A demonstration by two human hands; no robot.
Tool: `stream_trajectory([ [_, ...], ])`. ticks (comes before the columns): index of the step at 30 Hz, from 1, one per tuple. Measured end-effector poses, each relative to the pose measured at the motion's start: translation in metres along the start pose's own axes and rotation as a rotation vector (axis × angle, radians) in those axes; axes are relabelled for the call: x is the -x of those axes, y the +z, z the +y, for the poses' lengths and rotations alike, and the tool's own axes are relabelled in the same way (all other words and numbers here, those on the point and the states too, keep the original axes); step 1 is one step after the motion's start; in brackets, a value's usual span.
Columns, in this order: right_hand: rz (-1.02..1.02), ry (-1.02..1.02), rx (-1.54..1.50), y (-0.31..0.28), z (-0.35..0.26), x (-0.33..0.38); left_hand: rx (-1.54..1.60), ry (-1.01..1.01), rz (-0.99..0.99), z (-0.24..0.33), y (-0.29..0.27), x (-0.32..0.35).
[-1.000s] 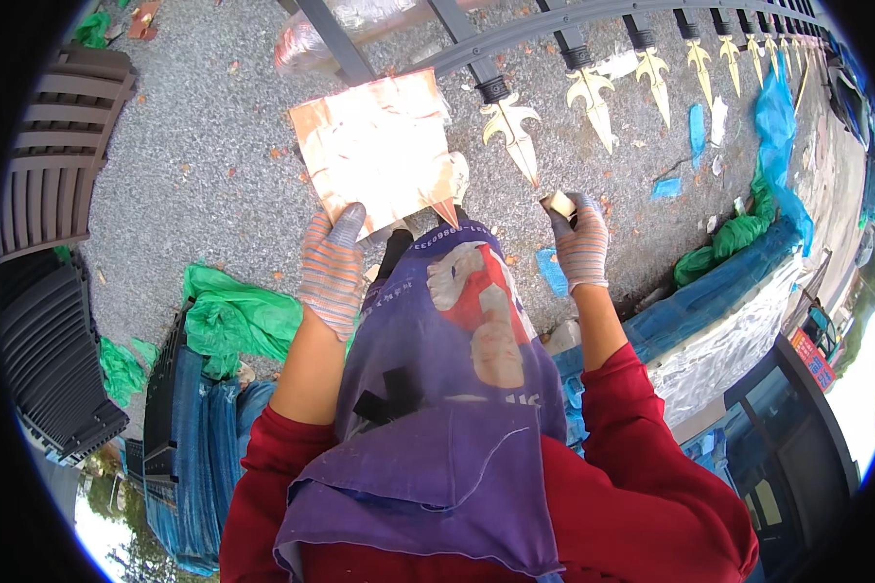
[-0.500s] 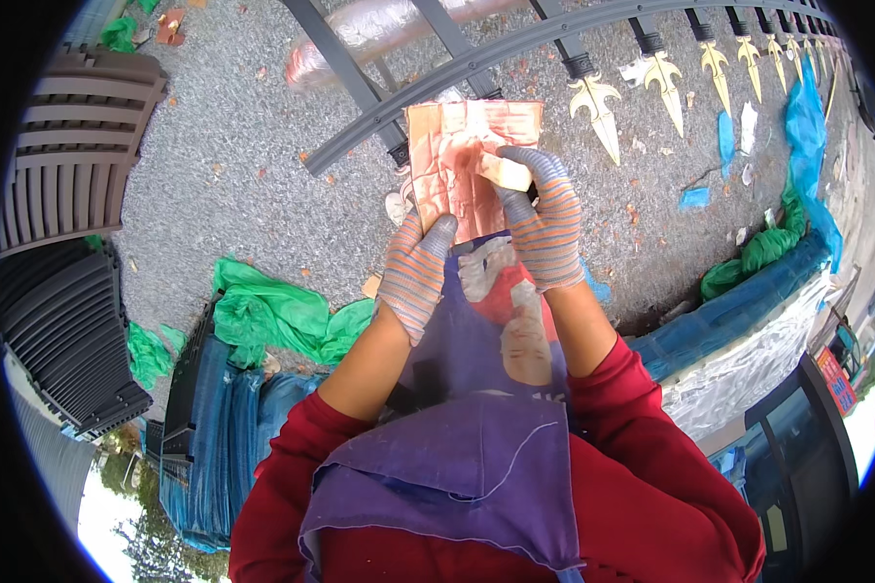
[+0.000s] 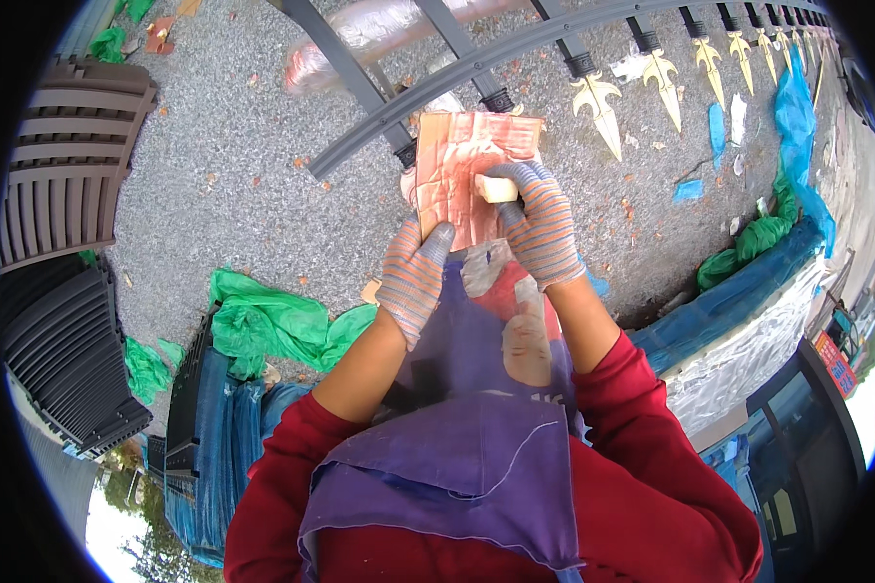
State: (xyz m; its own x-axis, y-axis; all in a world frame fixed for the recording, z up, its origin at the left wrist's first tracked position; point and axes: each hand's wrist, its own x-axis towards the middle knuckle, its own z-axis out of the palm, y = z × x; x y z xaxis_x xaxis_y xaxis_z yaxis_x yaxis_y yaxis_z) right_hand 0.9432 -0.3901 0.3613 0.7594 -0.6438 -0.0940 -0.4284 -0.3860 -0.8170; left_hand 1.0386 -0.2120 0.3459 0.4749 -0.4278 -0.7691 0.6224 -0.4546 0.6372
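A creased, pinkish-orange piece of cardboard [image 3: 447, 160] is held up in front of my body. My left hand [image 3: 413, 277], in a striped knit glove, grips its lower left corner with the thumb on top. In my right hand [image 3: 542, 223], gloved the same way, a pale yellow sponge block [image 3: 498, 190] is pinched and lies against the cardboard's smeared face. Just beyond the cardboard is a dark metal fence panel [image 3: 399, 107] with gold spear-shaped tips [image 3: 596, 112], the nearest to the right of the sponge.
Grey gravelly ground [image 3: 224, 185] spreads around me. Dark stacked fence panels [image 3: 68, 165] stand at left. Green sheeting [image 3: 272, 321] lies near my left forearm. A bundle wrapped in blue and clear plastic [image 3: 739, 311] is at right. Blue plastic [image 3: 795, 126] hangs near the far right tips.
My right hand has moved the sponge slightly left and down over the cardboard. The cardboard has shifted a little down in view; my left hand keeps its hold.
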Motion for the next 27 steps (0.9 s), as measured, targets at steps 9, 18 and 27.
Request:
stream_trajectory([
  [9,0.289,0.143,0.153,-0.011,0.052,-0.015,0.466,-0.020,0.054,0.019,-0.086,-0.011],
  [18,0.262,0.048,0.349,-0.005,0.077,-0.059,0.139,0.171,0.144,0.030,-0.084,-0.009],
  [27,0.255,0.277,0.312,0.001,0.086,-0.067,0.307,0.099,0.125,0.034,-0.081,-0.007],
])
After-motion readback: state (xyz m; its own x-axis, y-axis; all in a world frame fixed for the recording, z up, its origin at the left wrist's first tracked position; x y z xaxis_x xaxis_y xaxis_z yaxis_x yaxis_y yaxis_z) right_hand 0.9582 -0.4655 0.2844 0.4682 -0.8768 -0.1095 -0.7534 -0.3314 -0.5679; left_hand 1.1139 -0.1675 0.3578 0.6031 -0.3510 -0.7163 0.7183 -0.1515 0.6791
